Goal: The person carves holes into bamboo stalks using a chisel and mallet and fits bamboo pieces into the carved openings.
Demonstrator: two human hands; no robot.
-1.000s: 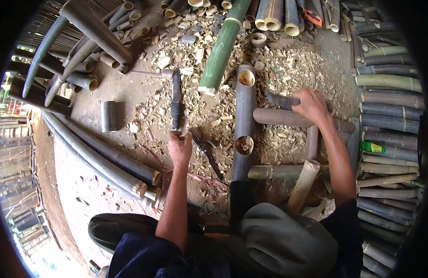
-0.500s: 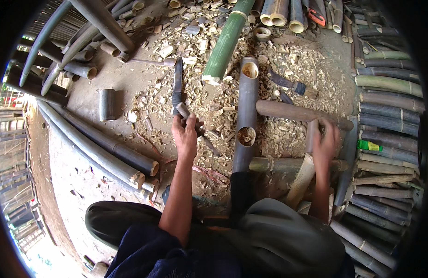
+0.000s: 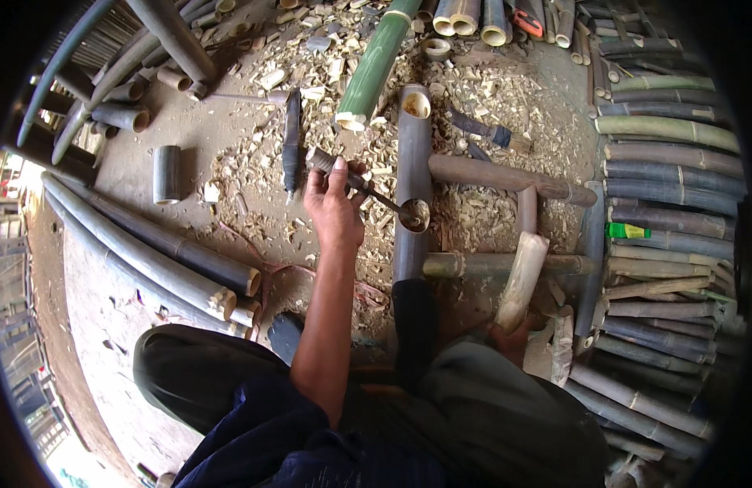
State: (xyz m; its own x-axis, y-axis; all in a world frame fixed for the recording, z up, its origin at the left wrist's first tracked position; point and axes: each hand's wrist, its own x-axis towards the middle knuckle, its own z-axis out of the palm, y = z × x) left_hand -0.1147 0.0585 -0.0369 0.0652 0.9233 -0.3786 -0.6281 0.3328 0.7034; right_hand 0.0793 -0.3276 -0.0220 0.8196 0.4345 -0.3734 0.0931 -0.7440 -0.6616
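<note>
My left hand (image 3: 335, 213) is closed around a chisel (image 3: 320, 159) with a stubby wooden handle and dark metal shaft. Its tip reaches into the lower hole of a dark bamboo tube (image 3: 411, 154), which has another hole at its far end. Low on the right, my right hand (image 3: 512, 342) shows only partly beside my knee, wrapped round the lower end of a pale wooden club (image 3: 523, 281). A dark blade with a wrapped handle (image 3: 290, 163) lies left of the chisel.
Bamboo chips (image 3: 506, 106) cover the ground. A green bamboo pole (image 3: 380, 65) lies ahead; a brown crosspiece (image 3: 506, 176) adjoins the tube on the right. Bamboo lengths (image 3: 669, 175) are stacked at right, with a green bottle (image 3: 628, 231) on them. A brush (image 3: 506, 140) lies beyond the crosspiece.
My left hand has turned the chisel so its shaft now enters the lower hole. My right hand has left the crosspiece and dropped back to the club's lower end.
</note>
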